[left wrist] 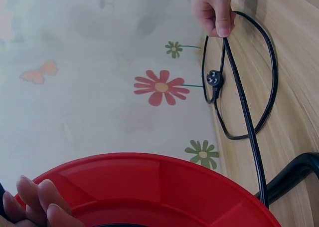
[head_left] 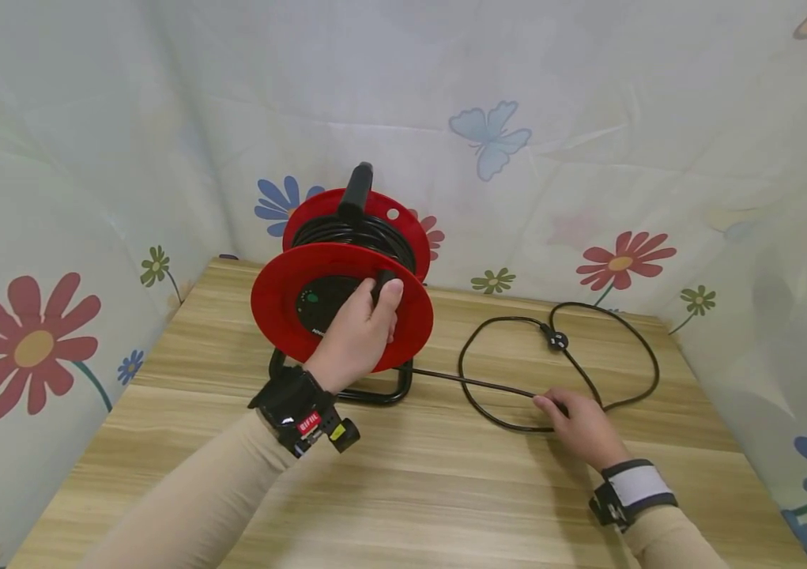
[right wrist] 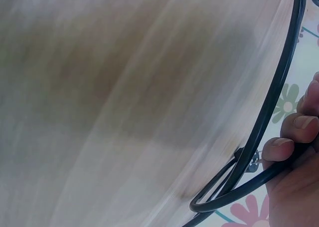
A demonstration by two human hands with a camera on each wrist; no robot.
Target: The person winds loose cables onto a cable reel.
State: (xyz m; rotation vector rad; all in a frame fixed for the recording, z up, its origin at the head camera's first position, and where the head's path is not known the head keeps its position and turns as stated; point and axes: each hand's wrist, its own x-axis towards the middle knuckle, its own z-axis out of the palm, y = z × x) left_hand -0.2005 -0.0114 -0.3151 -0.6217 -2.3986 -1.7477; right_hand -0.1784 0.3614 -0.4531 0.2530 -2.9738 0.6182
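A red cable reel (head_left: 342, 304) on a black stand sits at the back left of the wooden table (head_left: 410, 482). My left hand (head_left: 359, 330) grips the black crank knob (head_left: 383, 282) on the reel's front flange (left wrist: 164, 187). A black cable (head_left: 559, 371) runs from the reel and lies looped on the table, its plug (head_left: 556, 341) near the back wall. My right hand (head_left: 577, 423) pinches the cable (left wrist: 239, 82) where the loop crosses. In the right wrist view my fingers (right wrist: 291, 137) curl round the cable (right wrist: 269, 117).
Flower-and-butterfly cloth walls (head_left: 588, 118) close in the table on the left, back and right. Bare wood lies in front of both arms. A black carry handle (head_left: 356, 190) sticks up from the reel's top.
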